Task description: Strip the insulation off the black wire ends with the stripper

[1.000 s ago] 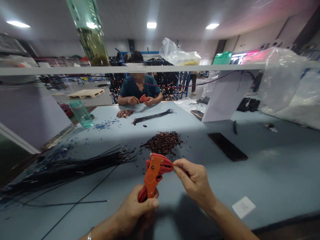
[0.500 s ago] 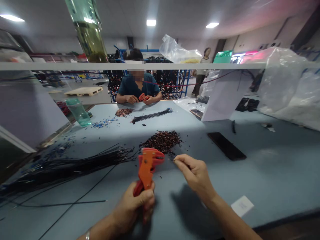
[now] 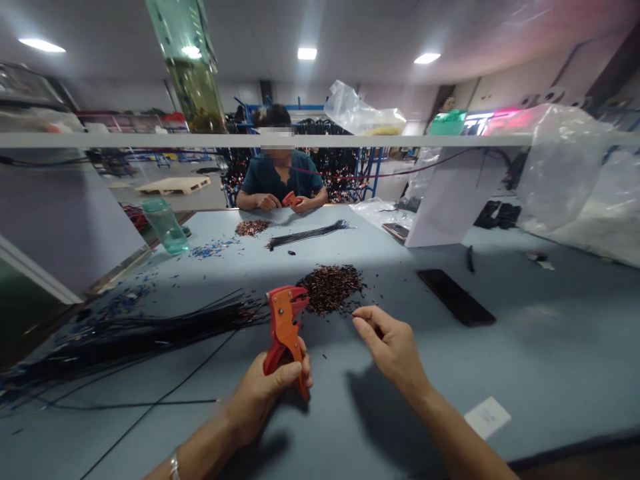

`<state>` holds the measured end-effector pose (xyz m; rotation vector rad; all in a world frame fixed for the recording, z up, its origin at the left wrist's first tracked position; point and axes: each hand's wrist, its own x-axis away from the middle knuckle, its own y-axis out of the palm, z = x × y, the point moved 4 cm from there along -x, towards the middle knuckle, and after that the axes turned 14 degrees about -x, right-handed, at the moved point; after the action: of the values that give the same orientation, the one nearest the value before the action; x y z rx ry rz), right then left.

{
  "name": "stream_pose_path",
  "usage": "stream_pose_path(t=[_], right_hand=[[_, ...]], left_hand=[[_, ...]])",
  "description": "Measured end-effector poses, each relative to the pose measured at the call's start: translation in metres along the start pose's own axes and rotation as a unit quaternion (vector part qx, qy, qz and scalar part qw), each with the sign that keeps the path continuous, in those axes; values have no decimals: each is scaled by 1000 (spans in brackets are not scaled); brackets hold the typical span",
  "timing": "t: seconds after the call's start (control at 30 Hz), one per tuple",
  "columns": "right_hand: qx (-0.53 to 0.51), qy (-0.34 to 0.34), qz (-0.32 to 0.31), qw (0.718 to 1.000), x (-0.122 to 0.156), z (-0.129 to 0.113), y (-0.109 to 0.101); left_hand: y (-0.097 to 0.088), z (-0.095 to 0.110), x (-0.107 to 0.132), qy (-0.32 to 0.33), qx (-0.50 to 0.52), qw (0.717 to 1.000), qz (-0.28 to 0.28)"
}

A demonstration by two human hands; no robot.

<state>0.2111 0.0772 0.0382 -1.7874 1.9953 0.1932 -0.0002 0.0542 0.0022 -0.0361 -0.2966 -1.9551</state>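
My left hand (image 3: 273,383) is wrapped round the handles of an orange and red wire stripper (image 3: 285,320), its jaws pointing up and to the right. Just behind the jaws lies a heap of small dark and copper-coloured pieces (image 3: 333,287). To the right of the heap, my right hand (image 3: 387,340) pinches with thumb and forefinger; whatever is between the fingertips is too small to make out. On the left a thick bundle of black wires (image 3: 150,340) lies on the table, its stripped ends toward the stripper. One loose black wire (image 3: 170,393) runs in front of it.
A black phone (image 3: 456,297) and a white card (image 3: 487,418) lie to the right. Across the table a co-worker (image 3: 280,177) holds a red tool near a thinner wire bundle (image 3: 307,233). A green bottle (image 3: 165,227) stands at left. A shelf (image 3: 320,140) spans overhead.
The wire stripper in my left hand has shifted slightly left and tilted more to the left. My right hand stays pinched, almost in the same place. The view has tipped slightly upward.
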Motion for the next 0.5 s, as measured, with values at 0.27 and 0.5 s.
stream_pose_path(t=[0.27,0.5], right_hand=[[-10,15,-117,993,7,-7,15],[-20,-1,-152,988,12,-13,20]], left_hand=[[1,-1,0,5,-42,999,-14],[8,2,4,68,-131,987,-58]])
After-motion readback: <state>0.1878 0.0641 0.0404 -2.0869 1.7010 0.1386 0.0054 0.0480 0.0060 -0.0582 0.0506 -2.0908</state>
